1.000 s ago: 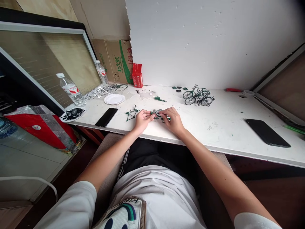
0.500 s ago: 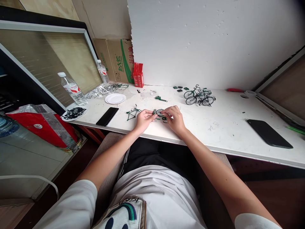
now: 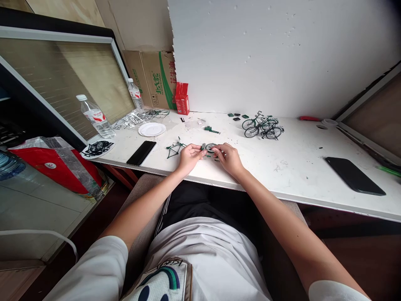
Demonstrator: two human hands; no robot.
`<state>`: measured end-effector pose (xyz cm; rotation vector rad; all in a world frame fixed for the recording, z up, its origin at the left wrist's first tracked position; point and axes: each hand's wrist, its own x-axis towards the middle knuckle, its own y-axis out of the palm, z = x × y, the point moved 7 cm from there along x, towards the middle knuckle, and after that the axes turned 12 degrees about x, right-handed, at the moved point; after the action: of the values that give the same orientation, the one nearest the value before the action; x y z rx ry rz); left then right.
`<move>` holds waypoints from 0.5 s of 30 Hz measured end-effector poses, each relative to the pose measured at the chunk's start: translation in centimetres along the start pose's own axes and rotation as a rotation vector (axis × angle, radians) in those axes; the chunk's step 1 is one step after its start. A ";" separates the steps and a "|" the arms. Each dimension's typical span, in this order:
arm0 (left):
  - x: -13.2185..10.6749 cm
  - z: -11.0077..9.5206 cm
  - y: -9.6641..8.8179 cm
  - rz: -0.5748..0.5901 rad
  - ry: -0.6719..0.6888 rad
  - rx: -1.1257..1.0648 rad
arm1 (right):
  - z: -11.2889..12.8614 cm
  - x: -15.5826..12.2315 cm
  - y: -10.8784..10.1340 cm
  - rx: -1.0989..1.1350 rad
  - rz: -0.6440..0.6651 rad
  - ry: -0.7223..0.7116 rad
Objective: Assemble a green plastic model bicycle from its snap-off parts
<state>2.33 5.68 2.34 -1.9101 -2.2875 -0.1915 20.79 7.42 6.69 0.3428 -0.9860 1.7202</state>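
Observation:
Between my two hands is a small model bicycle wheel [image 3: 210, 147] with thin spokes. My left hand [image 3: 190, 158] pinches a small dark green part [image 3: 203, 146] at the wheel's left side. The fingers of my right hand [image 3: 229, 158] are closed at the wheel's right edge; what exactly they grip there is partly hidden. Left of my left hand lies a green model bicycle frame [image 3: 175, 148]. Tiny green pieces rest on the table just under my fingers. Behind the wheel lies a green plastic part [image 3: 211, 129].
Assembled model bicycles [image 3: 263, 126] stand at the back right. Phones lie left [image 3: 141, 153] and right [image 3: 355, 175]. White plates [image 3: 152, 129], loose part frames [image 3: 138, 118], water bottles [image 3: 95, 117] and a red box [image 3: 182, 98] sit to the left. A plate with black parts [image 3: 98, 148] is at the edge.
My right hand has shifted slightly, its fingers drawing closer together at the wheel and covering a small green piece. My left hand stays in place.

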 end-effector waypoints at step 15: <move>-0.4 -0.4 0.3 0.018 -0.020 -0.023 | 0.9 0.0 -0.5 -0.054 -0.058 -0.082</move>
<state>2.66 5.31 2.66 -1.9516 -2.2891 -0.1981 21.04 6.76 7.48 0.4062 -1.0700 1.6349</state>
